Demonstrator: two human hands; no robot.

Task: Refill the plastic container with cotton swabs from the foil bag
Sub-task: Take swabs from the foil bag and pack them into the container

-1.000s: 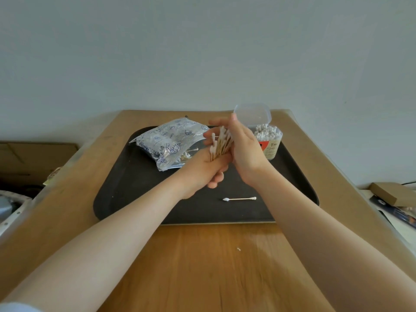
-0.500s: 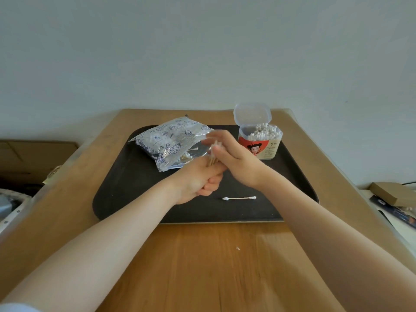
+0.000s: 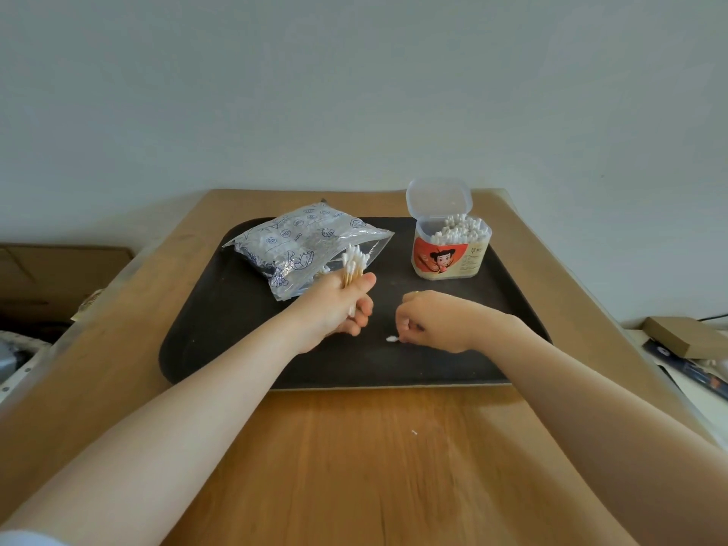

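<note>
Against a plain pale wall, our wooden table [image 3: 354,466] carries a dark tray [image 3: 205,340], and everything for the job sits on it. Half a second ago both our hands were joined over the middle of the tray, the right one tidying the bundle of swabs. Now they have parted. Our left hand [image 3: 338,313] keeps the bundle of cotton swabs [image 3: 351,266] upright in a closed fist, just in front of the foil bag [image 3: 299,242], which lies open-mouthed on the far left of the tray. Our right hand [image 3: 429,321] has dropped to the tray floor and curls its fingertips around the stray swab [image 3: 391,339]; only its white tip shows, so we judge it a pinch though the contact is mostly hidden. The plastic container [image 3: 449,254] stands at the far right, lid hinged back, already well stocked with swabs. We read this as a small detour: gather the dropped one, add it to the bundle, then carry the lot to the container. Lifting so thin a stick off a flat surface may take a second try.
</note>
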